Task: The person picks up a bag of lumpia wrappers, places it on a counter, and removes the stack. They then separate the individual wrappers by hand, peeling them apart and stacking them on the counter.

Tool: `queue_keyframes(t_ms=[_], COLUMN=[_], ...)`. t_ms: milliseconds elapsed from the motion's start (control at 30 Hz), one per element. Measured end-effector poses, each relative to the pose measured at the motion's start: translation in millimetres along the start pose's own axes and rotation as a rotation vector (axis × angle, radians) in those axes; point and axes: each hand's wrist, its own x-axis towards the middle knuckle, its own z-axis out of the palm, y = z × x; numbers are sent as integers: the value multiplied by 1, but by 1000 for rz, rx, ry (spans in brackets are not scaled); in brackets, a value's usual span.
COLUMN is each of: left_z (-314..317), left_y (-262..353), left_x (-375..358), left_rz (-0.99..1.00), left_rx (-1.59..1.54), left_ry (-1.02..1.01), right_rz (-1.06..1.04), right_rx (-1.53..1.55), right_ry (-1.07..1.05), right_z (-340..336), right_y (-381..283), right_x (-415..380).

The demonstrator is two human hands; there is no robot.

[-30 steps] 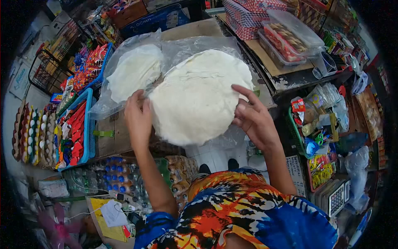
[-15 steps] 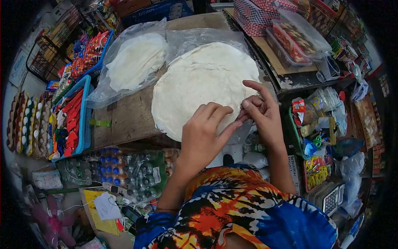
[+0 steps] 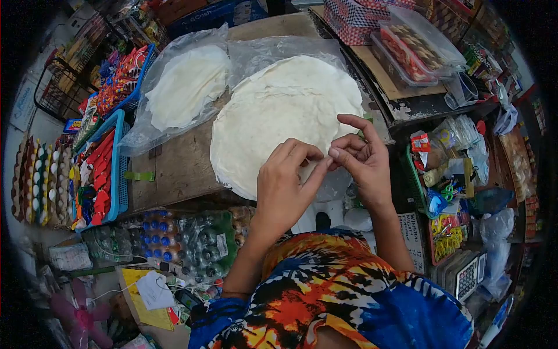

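Observation:
A large stack of thin, pale round dough sheets [image 3: 273,110] lies on clear plastic on the wooden table. Over its near right edge my left hand [image 3: 289,183] has thumb and fingers drawn together in a pinch. My right hand [image 3: 366,166] meets it there, thumb against a bent finger, with the index finger raised. What the fingertips hold, if anything, is too small to make out. A smaller pile of pale sheets [image 3: 189,87] rests on another plastic bag [image 3: 131,139] at the left.
Blue baskets of snack packets [image 3: 121,168] stand left, beside egg trays [image 3: 43,180]. Bottles [image 3: 203,244] sit below the table's front edge. A clear plastic food container [image 3: 407,58] stands back right, with a green basket [image 3: 415,186] and a calculator [image 3: 465,276] nearer me.
Both hands have risen slightly and moved a little left, fingertips still together. The view has shifted slightly. The dough sheets look the same.

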Motion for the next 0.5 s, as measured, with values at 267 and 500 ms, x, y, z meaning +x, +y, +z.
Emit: queue_keyframes(t_ms=[267, 500], left_z=[-5, -5], left_y=[-2, -10], left_x=[1, 0], left_rz=[-248, -289], left_rx=[-302, -410], left_ry=[9, 168], right_rz=[-66, -59], right_rx=[-13, -52], right_ry=[-33, -52], right_z=[8, 7], right_y=[2, 1], right_x=[5, 4])
